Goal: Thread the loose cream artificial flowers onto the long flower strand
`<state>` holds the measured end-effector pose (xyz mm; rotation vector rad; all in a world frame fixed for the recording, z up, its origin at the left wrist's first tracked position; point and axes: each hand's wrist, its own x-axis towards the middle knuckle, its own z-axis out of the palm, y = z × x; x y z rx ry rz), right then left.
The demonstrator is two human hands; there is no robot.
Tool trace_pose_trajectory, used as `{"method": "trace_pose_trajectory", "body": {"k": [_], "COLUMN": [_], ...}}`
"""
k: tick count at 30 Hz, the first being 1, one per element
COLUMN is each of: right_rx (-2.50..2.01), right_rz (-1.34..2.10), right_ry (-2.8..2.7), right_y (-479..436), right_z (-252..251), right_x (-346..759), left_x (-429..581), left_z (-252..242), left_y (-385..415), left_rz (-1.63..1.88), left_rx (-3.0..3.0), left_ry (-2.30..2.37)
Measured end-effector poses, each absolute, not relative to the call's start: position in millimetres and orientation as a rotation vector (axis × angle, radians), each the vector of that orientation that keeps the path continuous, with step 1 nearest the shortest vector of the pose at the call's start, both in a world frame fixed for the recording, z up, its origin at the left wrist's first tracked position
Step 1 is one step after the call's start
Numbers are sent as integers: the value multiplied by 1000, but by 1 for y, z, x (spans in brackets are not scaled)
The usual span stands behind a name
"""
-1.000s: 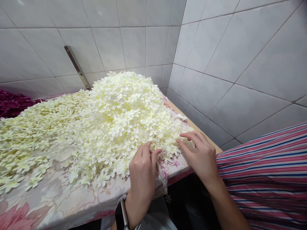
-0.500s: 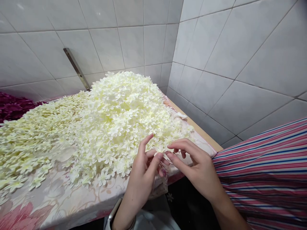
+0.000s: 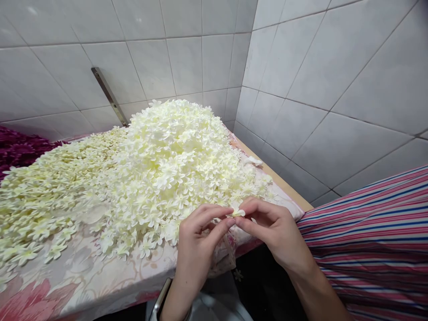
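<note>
A big heap of cream fabric flowers [image 3: 174, 156] covers the table. At its near edge my left hand [image 3: 195, 243] and my right hand [image 3: 274, 232] meet, fingertips pinched together on one small cream flower [image 3: 238, 213] held just above the table's edge. Both hands have their fingers closed around it. A watch [image 3: 160, 303] shows on my left wrist. My right arm wears a red, white and blue striped sleeve [image 3: 368, 240].
A floral tablecloth [image 3: 83, 276] covers the table, which stands in a white tiled corner [image 3: 240, 80]. Dark purple flowers [image 3: 16, 149] lie at the far left. A metal strip [image 3: 109, 96] leans on the back wall. The bare wooden table edge [image 3: 277, 180] runs along the right wall.
Both hands left the heap, came together and lifted one flower. Their fingers have now closed on it in a pinch.
</note>
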<state>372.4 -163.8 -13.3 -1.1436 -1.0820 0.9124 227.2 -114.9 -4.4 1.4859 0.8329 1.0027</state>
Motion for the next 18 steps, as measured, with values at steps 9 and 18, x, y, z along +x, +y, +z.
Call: {"method": "trace_pose_trajectory", "body": {"k": [9, 18], "right_rx": [-1076, -1056], "right_rz": [1040, 989], "right_ry": [-1079, -1066], "right_y": [-166, -165], "right_z": [-11, -14], "right_x": [374, 375], "left_x": [228, 233], "left_z": [-5, -7], "left_y": [-111, -120], "left_rz": [872, 1111], "left_rx": [1332, 1578], "left_ry": [746, 841]}}
